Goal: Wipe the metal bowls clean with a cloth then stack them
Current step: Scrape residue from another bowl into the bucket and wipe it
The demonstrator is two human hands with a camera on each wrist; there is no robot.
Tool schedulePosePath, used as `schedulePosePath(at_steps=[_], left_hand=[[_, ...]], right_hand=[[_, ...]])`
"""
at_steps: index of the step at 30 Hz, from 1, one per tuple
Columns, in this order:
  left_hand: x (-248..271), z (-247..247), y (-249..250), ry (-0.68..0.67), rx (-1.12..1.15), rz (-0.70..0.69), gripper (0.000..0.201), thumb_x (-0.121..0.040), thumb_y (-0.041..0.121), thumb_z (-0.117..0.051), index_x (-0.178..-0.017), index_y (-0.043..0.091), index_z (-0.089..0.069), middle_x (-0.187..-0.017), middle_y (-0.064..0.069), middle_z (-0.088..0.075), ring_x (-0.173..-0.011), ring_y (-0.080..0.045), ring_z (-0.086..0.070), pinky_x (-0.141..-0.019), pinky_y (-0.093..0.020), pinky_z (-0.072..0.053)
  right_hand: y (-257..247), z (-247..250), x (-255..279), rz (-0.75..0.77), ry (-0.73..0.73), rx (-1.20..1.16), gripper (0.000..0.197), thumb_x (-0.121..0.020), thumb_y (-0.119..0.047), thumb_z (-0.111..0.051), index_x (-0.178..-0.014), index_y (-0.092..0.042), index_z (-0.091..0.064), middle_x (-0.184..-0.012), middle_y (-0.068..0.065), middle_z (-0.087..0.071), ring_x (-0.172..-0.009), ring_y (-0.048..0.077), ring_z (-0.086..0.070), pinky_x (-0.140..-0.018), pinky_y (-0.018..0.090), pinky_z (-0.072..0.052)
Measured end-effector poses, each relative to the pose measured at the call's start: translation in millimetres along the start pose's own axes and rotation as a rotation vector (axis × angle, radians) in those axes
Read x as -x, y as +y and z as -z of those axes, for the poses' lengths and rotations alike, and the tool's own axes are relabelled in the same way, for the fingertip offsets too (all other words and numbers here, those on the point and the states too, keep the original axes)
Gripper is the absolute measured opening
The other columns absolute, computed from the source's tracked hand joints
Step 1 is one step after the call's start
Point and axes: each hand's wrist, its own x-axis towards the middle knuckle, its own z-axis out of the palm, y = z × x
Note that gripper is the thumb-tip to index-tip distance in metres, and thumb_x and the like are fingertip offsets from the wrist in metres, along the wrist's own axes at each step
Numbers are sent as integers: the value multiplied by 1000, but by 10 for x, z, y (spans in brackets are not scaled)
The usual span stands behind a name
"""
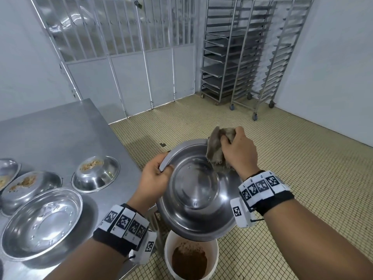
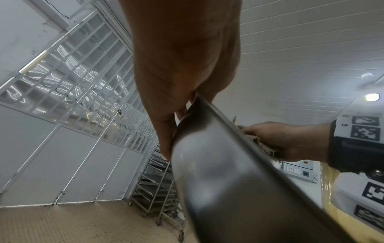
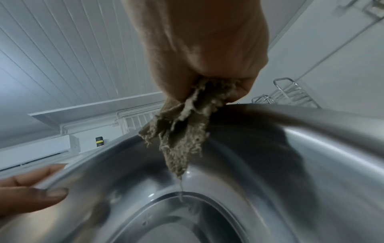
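Your left hand [image 1: 154, 175] grips the rim of the tilted metal bowl [image 1: 196, 190], held above the white bucket [image 1: 190, 259], beside the worktop [image 1: 60, 130]. Your right hand [image 1: 239, 151] clutches the bunched cloth [image 1: 216, 147] against the bowl's far rim. 4 other bowls [image 1: 95, 173] sit on the worktop.

commercial kitchen | steel table [image 1: 60, 126] | tray racks [image 1: 242, 57] | tiled floor [image 1: 282, 158]

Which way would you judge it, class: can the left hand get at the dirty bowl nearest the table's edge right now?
Probably not yet. The left hand grips the rim of the held bowl; the dirty bowl sits unobstructed on the table, so it must let go first.
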Motion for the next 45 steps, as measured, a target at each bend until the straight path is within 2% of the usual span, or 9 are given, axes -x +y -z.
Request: schedulePosePath(at_steps=[3, 6, 12, 16, 19, 25, 31, 41, 45], left_hand=[[12, 9, -11, 1, 3, 11, 38, -101, 1, -58, -111, 33, -75, -104, -6, -77, -90, -32, -76, -78, -55, -63], [13, 20, -6, 10, -7, 28, 36, -101, 0, -57, -108, 31, -75, -97, -7, -77, -86, -35, -74, -76, -56, -63], [-14, 75, 48, 6, -6, 3, 34, -101, -2, -56, -106, 26, -75, -90, -3, -76, -76, -23, -73, -66, -35, -61], [-21, 86, 59, -19, -13, -8, 34, -100, -3, -55, -112, 23, -75, -94, -5, -77, -78, -22, -74, -67, -33, -62], [-14, 54, 80, -32, -18, -26, 34, -100, -4, -55, -109, 22, -75, -93, -1, -77, -78, -17, -73, -66, -28, -59], [-10, 19, 89, -40, -48, -52, 31, -99, -4, -58, -106, 20, -75, -89, -4, -75, -75, -22, -71, -64, -33, -58], [-10, 56, 79, -45, -22, -77, 28, -99, -5, -59, -114, 13, -75, -94, -4, -78, -79, -17, -75, -65, -24, -57], [-66, 80, 52, -63, -64, -63, 29, -99, -3, -59, -108, 19, -75, -91, -4, -76, -80, -20, -73, -68, -30, -58], [-60, 74, 32, -54, -33, -56, 27, -99, -2, -60, -109, 18, -75, -97, -6, -77, -86, -24, -75, -69, -32, -59]], right_hand=[[0, -9, 51, 70, 43, 48, 38, -102, -47, -49, -127, -19, -40, -86, -1, -58, -58, 13, -53, -45, 24, -35], [18, -28, 100, 197, 73, 136, 34, -105, -51, -40, -127, -25, -47, -111, 10, -50, -70, 20, -58, -49, 27, -48], [169, -86, 145, 358, 29, 277, 53, -104, -59, -33, -106, -16, -63, -137, 14, -48, -117, 32, -53, -92, 47, -52], [197, -18, 95, 440, -69, 302, 68, -95, -73, -21, -100, -16, -57, -120, 4, -58, -108, 24, -54, -93, 43, -44], [197, 43, 63, 459, -112, 311, 57, -92, -77, -34, -94, -21, -49, -102, -6, -54, -96, 16, -49, -87, 36, -40], [182, 59, 56, 290, -270, 85, 34, -88, -48, -71, -106, -26, -53, -91, -9, -61, -81, 13, -60, -70, 32, -50], [308, -48, 184, 155, -266, -91, 23, -87, -33, -77, -104, -28, -63, -74, -10, -70, -73, 8, -68, -73, 30, -57], [275, -84, 166, 196, -252, -39, 36, -88, -46, -74, -115, -30, -56, -79, -12, -67, -71, 8, -66, -64, 25, -55], [259, -127, 189, 253, -233, -51, 58, -92, -56, -64, -142, -46, -35, -101, -5, -66, -89, 17, -65, -81, 35, -54]])
